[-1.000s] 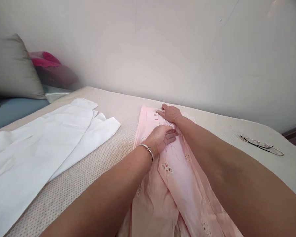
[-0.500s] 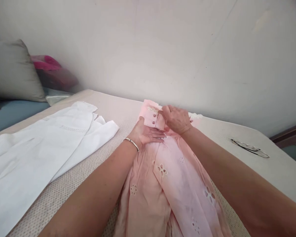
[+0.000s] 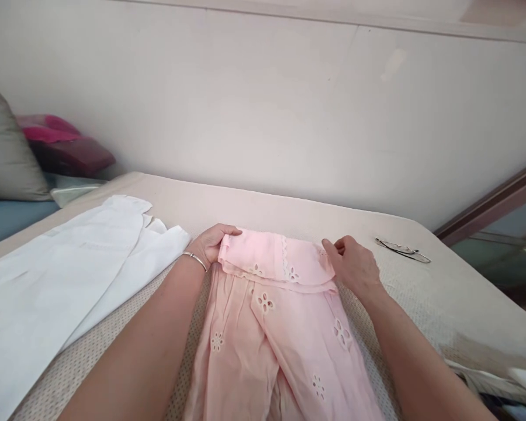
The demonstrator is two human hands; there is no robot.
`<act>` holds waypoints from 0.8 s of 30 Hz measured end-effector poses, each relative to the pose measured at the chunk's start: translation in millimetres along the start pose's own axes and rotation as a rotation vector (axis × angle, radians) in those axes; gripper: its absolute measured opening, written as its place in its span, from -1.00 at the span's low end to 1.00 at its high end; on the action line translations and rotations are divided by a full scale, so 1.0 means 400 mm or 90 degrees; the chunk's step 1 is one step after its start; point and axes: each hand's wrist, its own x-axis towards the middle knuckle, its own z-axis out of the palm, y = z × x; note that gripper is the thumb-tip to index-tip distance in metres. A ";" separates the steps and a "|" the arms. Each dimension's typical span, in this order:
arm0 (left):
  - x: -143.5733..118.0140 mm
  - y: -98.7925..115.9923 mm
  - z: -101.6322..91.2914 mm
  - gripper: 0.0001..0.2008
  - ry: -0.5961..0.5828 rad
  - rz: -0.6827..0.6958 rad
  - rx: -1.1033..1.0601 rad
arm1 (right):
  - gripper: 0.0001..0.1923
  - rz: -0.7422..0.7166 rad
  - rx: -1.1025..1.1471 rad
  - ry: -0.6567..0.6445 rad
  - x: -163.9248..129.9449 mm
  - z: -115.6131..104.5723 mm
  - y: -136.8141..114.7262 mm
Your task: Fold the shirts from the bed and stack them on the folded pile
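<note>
Both bare forearms are stretched forward from the lower edge of the view, converging slightly; the left hand (image 3: 211, 244) is set palm-down with its fingers (image 3: 230, 230) curled inward and its thumb tucked beneath, closed in a pinch; a thin metal bangle (image 3: 195, 259) is worn at the left wrist; the right hand (image 3: 354, 266) is held level with it, well apart, knuckles up, its fingers (image 3: 333, 248) bent and pinched closed.

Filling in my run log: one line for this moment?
left hand: grips pink garment fold edge | right hand: grips opposite edge | white shirt: flat, left | glasses: right
</note>
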 end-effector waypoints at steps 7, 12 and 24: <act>-0.020 0.007 0.013 -0.70 -0.019 -0.030 0.115 | -0.68 -0.020 0.242 -0.114 0.015 0.055 0.058; -0.016 0.027 -0.014 -0.72 -0.016 0.003 0.150 | -0.73 0.048 0.241 -0.084 0.018 0.040 0.044; -0.008 0.012 -0.001 -0.78 -0.033 -0.005 0.120 | -0.37 0.216 0.577 -0.255 -0.016 0.007 -0.011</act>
